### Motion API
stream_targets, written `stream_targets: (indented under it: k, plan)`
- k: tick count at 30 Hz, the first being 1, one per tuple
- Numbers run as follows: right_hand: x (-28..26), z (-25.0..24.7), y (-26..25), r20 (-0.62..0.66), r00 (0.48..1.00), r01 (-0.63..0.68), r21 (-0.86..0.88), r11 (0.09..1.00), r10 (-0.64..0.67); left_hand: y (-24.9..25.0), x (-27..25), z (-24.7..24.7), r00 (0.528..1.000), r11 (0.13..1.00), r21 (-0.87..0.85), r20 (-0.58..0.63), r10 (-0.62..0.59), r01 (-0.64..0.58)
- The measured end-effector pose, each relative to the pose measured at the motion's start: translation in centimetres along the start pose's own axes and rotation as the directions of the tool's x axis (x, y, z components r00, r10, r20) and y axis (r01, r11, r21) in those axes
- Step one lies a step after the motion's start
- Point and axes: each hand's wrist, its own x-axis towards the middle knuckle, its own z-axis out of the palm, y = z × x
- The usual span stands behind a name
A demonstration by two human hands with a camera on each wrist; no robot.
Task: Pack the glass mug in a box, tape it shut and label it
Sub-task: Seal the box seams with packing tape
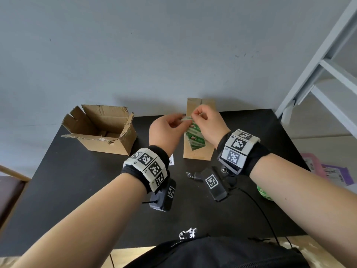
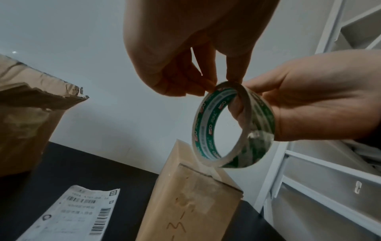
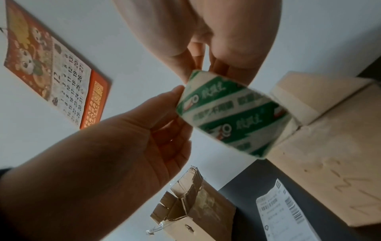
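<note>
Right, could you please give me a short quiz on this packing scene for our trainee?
1. True or false: the tape roll lies on the table.
2. The shipping label lies: A on the floor; B on the table beside the small box; C stuck on the small box.
3. Fill in: the left hand and right hand both hold the ____.
Key: 1 false; 2 B; 3 tape roll.
</note>
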Motion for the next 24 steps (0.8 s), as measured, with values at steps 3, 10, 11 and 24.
stream_targets:
  k: [3, 10, 11, 24]
  plan:
    - [0.0, -0.7, 0.2, 0.015, 1.0, -0.018, -0.045, 0.999, 0.019, 0.0, 0.6, -0.3, 0.991, 0.987, -0.082, 0.024, -0.134, 0.135]
    - [-0.3, -1.6, 1.1, 0.118, 0.993, 0.023, -0.16, 0.987, -0.004, 1.2, 1.0, -0.2, 0.981, 1.0, -0.004, 0.192, -0.03, 0.031]
    - [-0.3, -1.7, 1.1, 0.121, 0.993, 0.036, -0.18, 0.983, -0.014, 1.2, 1.2, 0.0, 0.983, 1.0, 0.016, 0.184, -0.018, 0.016]
    - [-0.1, -3.8, 1.2, 0.132, 0.991, 0.042, -0.253, 0.967, -0.008, 0.7, 2.2, 1.6, 0.977, 0.994, 0.104, 0.213, 0.023, -0.046]
